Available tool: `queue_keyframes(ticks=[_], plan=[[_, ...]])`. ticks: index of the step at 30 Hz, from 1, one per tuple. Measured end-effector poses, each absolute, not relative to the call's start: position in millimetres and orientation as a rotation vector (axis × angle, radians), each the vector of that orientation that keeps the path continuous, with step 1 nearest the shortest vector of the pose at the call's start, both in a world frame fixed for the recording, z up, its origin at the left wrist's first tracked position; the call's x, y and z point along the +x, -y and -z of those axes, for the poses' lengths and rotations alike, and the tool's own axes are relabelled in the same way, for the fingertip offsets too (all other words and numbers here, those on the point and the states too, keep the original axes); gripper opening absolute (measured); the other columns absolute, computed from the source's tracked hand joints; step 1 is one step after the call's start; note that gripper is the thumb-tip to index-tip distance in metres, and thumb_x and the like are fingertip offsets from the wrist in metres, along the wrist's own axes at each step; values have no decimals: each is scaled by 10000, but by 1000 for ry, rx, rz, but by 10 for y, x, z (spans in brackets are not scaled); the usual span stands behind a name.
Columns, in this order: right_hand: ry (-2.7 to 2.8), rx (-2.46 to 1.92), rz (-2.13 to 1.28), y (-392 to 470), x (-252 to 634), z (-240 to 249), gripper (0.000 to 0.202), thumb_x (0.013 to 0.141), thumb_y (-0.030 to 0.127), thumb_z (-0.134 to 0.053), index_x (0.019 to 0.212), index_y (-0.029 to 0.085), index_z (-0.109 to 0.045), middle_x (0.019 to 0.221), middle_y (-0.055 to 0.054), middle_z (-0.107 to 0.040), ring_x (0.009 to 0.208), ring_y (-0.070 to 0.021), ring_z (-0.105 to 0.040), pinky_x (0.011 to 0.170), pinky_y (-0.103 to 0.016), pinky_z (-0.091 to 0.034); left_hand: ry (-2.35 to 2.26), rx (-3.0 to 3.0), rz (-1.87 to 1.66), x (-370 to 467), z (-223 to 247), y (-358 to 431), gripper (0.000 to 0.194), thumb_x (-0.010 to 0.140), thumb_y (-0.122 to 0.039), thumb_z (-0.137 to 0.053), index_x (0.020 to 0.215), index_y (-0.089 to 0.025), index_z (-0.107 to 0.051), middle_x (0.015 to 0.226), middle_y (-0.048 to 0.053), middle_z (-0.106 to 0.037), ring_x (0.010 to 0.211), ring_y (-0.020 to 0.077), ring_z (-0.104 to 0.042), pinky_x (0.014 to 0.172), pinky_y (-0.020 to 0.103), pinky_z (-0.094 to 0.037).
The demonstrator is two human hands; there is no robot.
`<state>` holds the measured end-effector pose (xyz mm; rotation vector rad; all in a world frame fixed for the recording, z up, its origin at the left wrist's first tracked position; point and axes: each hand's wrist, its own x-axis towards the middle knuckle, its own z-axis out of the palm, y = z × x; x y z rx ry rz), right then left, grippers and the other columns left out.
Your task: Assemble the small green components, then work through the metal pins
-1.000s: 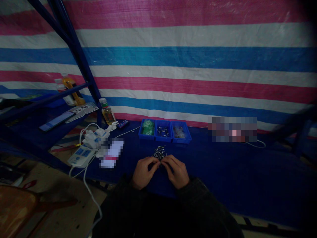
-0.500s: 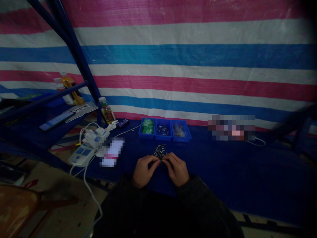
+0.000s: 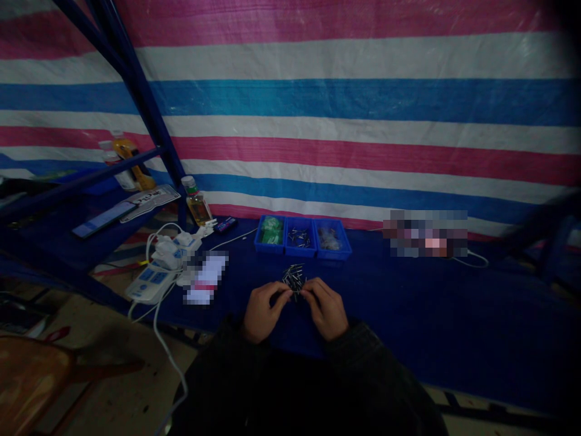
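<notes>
The left hand (image 3: 263, 312) and right hand (image 3: 327, 310) curl their fingers (image 3: 285, 293) beside thin metallic pieces (image 3: 294, 277) piled just beyond; any grip cannot be told. The pieces look light, stiff, slippery, best pinched mid-length.

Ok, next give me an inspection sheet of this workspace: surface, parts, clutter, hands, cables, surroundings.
Surface: blue table, dimly lit.
Parts: pile of thin metal pieces; three blue boxes behind it, the left with green contents, the middle with similar-looking pieces, the right's contents unclear.
Clutter: bottle, small dark box, two blurred-out patches.
Hands: left hand and right hand at the pile's near edge, fingers bent; grip unclear.
Cables: white cable hanging over the edge near a power strip; another at right.
Surroundings: striped sheet behind, wooden seat lower left.
</notes>
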<state>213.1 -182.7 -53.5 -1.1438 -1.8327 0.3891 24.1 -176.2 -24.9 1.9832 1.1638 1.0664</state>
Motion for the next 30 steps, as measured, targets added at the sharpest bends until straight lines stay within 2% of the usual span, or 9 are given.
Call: queue_keyframes(ticks=[14, 30], plan=[[1853, -1023, -290, 1837, 2117, 601, 156, 994, 170, -504, 962, 225, -646, 950, -62, -670, 865, -187, -673, 797, -305, -546, -1089, 2017, -987, 247, 230, 1774, 194, 991, -269, -531, 903, -189, -685, 825, 36, -725, 793, 174, -688, 778, 254, -497], [1905, -1046, -329, 1825, 2109, 602, 159, 1016, 190, -487, 955, 223, -630, 899, -51, -669, 818, -183, -670, 784, -287, -519, -1113, 2064, -985, 244, 257, 1776, 168, 979, -233, -564, 870, -189, -684, 821, 23, -717, 805, 166, -681, 799, 259, -487]])
